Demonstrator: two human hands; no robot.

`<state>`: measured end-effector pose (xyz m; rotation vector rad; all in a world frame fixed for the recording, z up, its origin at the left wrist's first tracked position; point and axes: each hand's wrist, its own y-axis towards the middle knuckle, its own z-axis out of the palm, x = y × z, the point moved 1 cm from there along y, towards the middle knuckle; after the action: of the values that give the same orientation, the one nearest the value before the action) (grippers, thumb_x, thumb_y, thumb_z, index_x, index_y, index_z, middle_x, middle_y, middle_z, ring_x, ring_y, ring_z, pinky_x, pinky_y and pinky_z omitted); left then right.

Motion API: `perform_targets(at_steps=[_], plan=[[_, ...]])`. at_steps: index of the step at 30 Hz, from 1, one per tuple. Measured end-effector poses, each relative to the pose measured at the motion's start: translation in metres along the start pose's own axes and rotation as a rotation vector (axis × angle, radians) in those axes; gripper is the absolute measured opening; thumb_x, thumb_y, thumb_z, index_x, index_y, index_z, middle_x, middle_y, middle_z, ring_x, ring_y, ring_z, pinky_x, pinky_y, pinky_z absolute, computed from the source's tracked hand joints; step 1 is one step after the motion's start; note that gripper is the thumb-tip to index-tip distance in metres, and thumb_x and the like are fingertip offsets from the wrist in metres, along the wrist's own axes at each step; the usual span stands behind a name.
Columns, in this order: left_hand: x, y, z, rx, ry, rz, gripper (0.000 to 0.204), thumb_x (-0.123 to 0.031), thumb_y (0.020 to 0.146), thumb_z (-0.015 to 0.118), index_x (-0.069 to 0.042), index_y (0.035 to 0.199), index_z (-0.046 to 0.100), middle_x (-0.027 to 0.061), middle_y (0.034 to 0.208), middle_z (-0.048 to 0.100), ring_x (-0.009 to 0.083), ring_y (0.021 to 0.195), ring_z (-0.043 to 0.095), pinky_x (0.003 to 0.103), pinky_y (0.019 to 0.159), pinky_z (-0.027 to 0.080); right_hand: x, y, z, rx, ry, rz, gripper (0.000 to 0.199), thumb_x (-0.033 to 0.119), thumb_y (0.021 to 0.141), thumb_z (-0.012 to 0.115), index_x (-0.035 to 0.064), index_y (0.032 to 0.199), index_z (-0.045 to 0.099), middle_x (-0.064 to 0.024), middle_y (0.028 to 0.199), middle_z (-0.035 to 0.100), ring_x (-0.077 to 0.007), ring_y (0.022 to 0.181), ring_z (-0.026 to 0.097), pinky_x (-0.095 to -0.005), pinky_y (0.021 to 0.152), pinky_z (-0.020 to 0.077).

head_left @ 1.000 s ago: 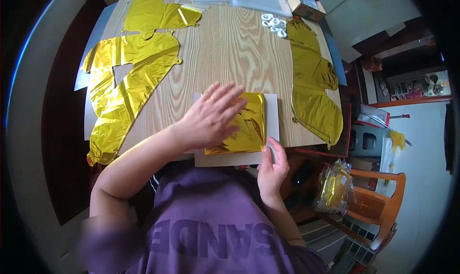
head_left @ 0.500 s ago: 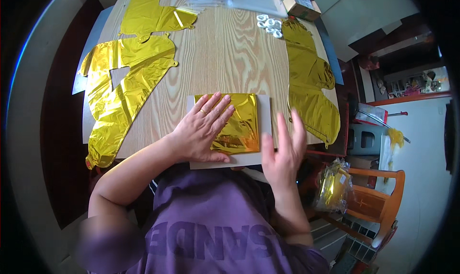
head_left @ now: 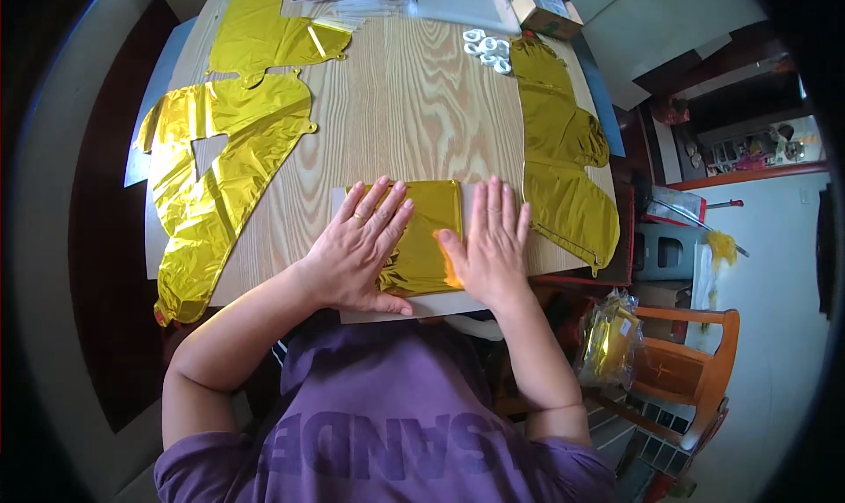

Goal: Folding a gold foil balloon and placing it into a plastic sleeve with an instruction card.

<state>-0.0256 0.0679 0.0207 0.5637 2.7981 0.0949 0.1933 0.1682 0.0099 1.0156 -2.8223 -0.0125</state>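
A room in a home, by the look of its furniture: a wood-grain worktop (head_left: 396,120) under and beyond the right fingers (head_left: 495,205), a wooden chair (head_left: 676,378) to their right and nearer the body, a pale cabinet (head_left: 607,50) beyond them rightward, and a plain pale wall (head_left: 779,265) far right of them.

We note a wood-grain desk (head_left: 405,107) under soft light. Right of it, we record an orange-brown wooden chair (head_left: 679,364), a grey-blue plastic stool (head_left: 650,251) and a pale wall (head_left: 775,265); at far left, a dark reddish-brown panel (head_left: 107,292).
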Motion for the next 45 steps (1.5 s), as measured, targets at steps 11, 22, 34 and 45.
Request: perform_targets(at_steps=[11, 22, 34, 45], plan=[[0.003, 0.001, 0.002, -0.043, -0.025, 0.024, 0.133, -0.093, 0.073, 0.048, 0.011, 0.153, 0.026, 0.0314, 0.159, 0.028, 0.0479, 0.151, 0.022, 0.058, 0.123, 0.012, 0.031, 0.014, 0.000, -0.038, 0.139, -0.293, 0.078, 0.048, 0.102, 0.049, -0.0051, 0.156, 0.028, -0.0248, 0.163, 0.026, -0.0395, 0.153, 0.022, -0.0607, 0.122, 0.0090], [-0.001, -0.002, -0.001, 0.023, -0.026, -0.021, 0.132, -0.092, 0.073, 0.049, 0.010, 0.154, 0.026, 0.0312, 0.161, 0.025, 0.0462, 0.152, 0.019, 0.057, 0.124, 0.009, -0.033, 0.054, -0.048, -0.158, 0.681, -0.216, 0.020, 0.018, 0.096, 0.067, 0.0003, 0.106, 0.069, -0.0121, 0.098, 0.068, -0.0279, 0.089, 0.069, -0.0368, 0.078, 0.0549], [-0.001, 0.000, -0.002, 0.032, -0.028, -0.021, 0.130, -0.090, 0.073, 0.052, 0.008, 0.155, 0.025, 0.0301, 0.161, 0.026, 0.0457, 0.152, 0.019, 0.058, 0.124, 0.009, -0.017, 0.150, -0.050, 0.861, 0.430, -0.249, 0.024, 0.023, 0.090, 0.075, 0.0005, 0.093, 0.069, -0.0033, 0.079, 0.067, -0.0126, 0.075, 0.061, -0.0299, 0.069, 0.0500], [-0.001, 0.001, -0.004, 0.048, -0.046, -0.036, 0.131, -0.090, 0.072, 0.053, 0.008, 0.155, 0.025, 0.0296, 0.161, 0.025, 0.0455, 0.152, 0.018, 0.058, 0.124, 0.009, -0.048, 0.149, -0.062, 0.816, 0.506, -0.178, 0.017, 0.017, 0.088, 0.073, 0.0007, 0.092, 0.070, -0.0038, 0.085, 0.071, -0.0120, 0.082, 0.063, -0.0303, 0.077, 0.0512]])
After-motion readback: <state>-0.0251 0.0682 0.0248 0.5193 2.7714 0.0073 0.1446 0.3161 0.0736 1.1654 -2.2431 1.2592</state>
